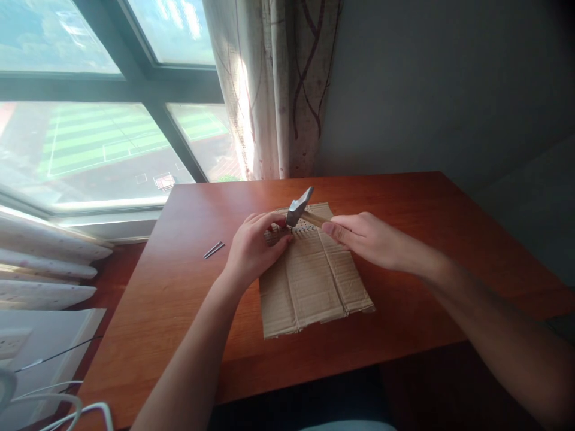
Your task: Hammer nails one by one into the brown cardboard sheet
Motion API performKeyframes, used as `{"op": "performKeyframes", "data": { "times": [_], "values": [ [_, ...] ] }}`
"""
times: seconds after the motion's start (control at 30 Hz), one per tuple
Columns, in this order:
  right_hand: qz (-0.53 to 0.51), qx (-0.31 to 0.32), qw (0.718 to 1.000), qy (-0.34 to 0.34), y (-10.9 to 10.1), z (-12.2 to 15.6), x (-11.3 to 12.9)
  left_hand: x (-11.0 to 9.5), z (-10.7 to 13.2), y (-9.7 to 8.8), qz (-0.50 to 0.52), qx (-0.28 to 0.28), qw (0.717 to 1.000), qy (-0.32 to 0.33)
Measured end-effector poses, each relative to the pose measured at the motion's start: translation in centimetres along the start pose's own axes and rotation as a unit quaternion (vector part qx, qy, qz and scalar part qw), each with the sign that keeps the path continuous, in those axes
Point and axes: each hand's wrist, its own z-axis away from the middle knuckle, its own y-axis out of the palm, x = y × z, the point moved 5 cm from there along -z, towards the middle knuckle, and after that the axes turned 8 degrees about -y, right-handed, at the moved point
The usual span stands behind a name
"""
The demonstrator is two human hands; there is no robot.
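Observation:
A flattened piece of brown cardboard (pixel 314 281) lies on the reddish wooden table (pixel 188 287). My right hand (pixel 368 239) is closed round the wooden handle of a small hammer (pixel 300 208), whose metal head hangs over the cardboard's far edge. My left hand (pixel 254 245) rests on the cardboard's far left corner, its fingers pinched together just under the hammer head. What they pinch is too small to make out.
Two loose nails (pixel 214 249) lie on the table left of my left hand. A window (pixel 103 137) and a patterned curtain (pixel 278 90) stand behind the table. White cables (pixel 67 407) and a white surface sit at the lower left.

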Motion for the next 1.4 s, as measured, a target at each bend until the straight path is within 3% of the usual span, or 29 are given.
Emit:
{"op": "performKeyframes", "data": {
  "times": [0.3,0.73,0.83,0.93,1.03,1.1,1.23,1.4],
  "values": [
    [0.018,0.019,0.999,0.021,0.4,-0.1,-0.4,-0.2,0.0,-0.1,0.000,-0.008,1.000,-0.002],
    [0.001,-0.013,1.000,0.007,0.3,0.0,-0.6,-0.1,0.0,-0.1,0.005,-0.003,1.000,-0.011],
    [-0.018,-0.066,0.997,-0.020,-0.4,0.3,-0.7,-0.1,0.0,-0.1,0.001,0.005,1.000,-0.020],
    [-0.034,-0.181,0.982,-0.051,-1.3,0.6,-1.5,-0.1,0.0,-0.1,-0.003,0.007,1.000,-0.027],
    [-0.125,-0.326,0.933,-0.082,-2.0,0.8,-2.9,-0.1,0.1,-0.1,-0.002,0.005,0.999,-0.033],
    [-0.206,-0.391,0.891,-0.107,-2.2,0.8,-3.8,0.0,0.0,0.0,0.001,0.005,0.999,-0.035],
    [-0.265,-0.467,0.832,-0.136,-2.6,0.8,-4.8,0.2,0.0,0.1,0.005,0.009,0.999,-0.036],
    [-0.268,-0.504,0.809,-0.139,-2.8,1.1,-5.4,0.2,0.1,0.0,0.002,0.006,0.999,-0.033]
  ]
}}
